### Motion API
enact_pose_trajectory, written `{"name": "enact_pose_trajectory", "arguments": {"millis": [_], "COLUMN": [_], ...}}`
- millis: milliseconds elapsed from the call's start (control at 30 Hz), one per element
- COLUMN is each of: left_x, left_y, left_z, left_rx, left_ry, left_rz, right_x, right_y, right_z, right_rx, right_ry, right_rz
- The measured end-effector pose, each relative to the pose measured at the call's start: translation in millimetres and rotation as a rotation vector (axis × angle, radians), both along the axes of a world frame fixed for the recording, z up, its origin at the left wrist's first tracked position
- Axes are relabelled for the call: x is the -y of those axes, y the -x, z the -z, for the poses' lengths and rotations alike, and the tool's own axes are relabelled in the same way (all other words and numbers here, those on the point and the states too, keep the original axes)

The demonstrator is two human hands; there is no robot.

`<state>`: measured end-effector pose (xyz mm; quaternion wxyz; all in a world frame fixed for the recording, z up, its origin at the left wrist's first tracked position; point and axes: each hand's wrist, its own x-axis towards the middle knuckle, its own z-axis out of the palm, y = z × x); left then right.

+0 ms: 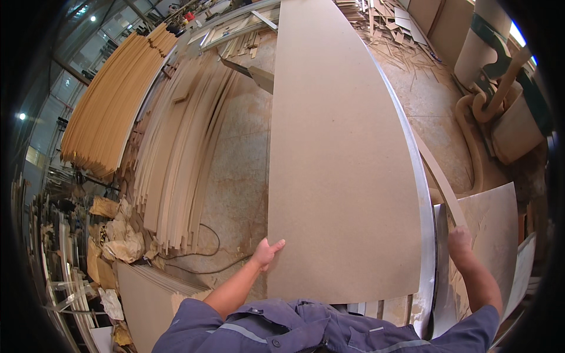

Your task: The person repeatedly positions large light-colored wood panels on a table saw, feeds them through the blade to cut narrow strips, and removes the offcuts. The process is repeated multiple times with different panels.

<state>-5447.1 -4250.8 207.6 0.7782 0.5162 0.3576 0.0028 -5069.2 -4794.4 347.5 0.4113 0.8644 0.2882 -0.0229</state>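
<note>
A large, flat tan board (341, 147) stretches away from my body along a bench with a pale metal edge (419, 176). At the board's near left side, my left hand (268, 254) is closed on its edge, thumb lying on top and fingers mostly hidden beneath. To the right, my right hand (461, 240) is wrapped round the near end of a long narrow board strip (438, 176). That strip slants away alongside the metal edge; I cannot tell whether it touches it.
Long strips (182, 141) lie stacked on the left, beyond them orange-brown panels (118, 106). Crumpled paper (122, 238) and a dark cable (206, 270) are nearer. Offcuts (394, 29) litter the far right floor. A dust collector hose (471, 129) and a leaning sheet (491, 229) stand right.
</note>
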Motion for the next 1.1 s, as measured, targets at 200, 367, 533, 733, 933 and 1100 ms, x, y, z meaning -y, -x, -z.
{"name": "enact_pose_trajectory", "arguments": {"millis": [200,367,533,733,933,1100], "left_x": [4,5,5,-1,-7,-9], "left_y": [-6,-14,-8,-1,-6,21], "left_z": [-16,-47,-42,-35,-28,4], "left_rx": [0.008,-0.093,-0.032,-0.041,-0.155,-0.171], "left_ry": [0.046,0.027,0.044,0.041,-0.114,-0.089], "left_rz": [-0.031,-0.003,-0.024,-0.012,-0.016,-0.127], "right_x": [-10,9,-2,0,4,-72], "right_y": [6,8,10,10,7,-41], "right_z": [-14,-10,-15,-11,-37,-103], "right_rx": [0.014,0.025,0.056,0.098,-0.048,-0.056], "right_ry": [0.116,0.061,-0.044,-0.156,-0.523,-0.756], "right_rz": [-0.035,-0.08,-0.002,-0.02,0.032,0.138]}}
